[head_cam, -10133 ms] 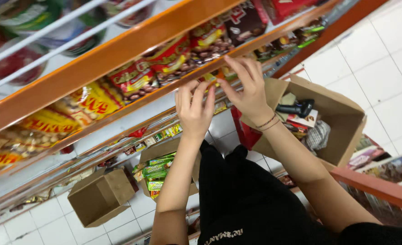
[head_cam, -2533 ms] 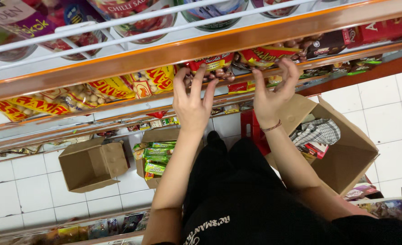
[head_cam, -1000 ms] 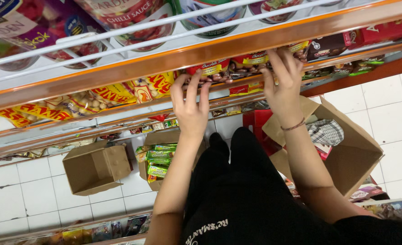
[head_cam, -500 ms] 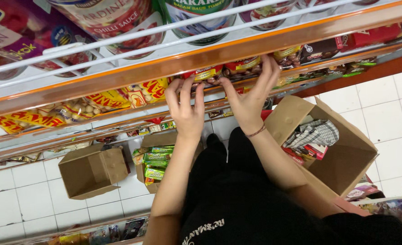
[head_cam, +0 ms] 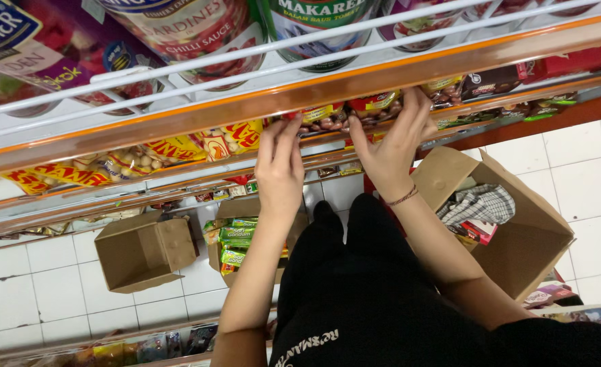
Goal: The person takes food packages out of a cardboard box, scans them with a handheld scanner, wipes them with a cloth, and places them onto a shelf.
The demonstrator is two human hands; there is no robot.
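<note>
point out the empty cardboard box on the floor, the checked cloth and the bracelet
empty cardboard box (head_cam: 144, 251), head view, on its inner floor
checked cloth (head_cam: 480, 202), head view, on the middle of the folded fabric
bracelet (head_cam: 404, 198), head view, on the strand across the right wrist

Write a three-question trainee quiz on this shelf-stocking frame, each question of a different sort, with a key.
1. True or false: the left hand and the right hand both reach the packets of nuts on the orange-edged shelf.
2. Which floor box looks empty: A) the small cardboard box, or B) the large cardboard box?
3. Fill in: the checked cloth lies in the ___ box.

Key: 1 true; 2 A; 3 large.
</note>
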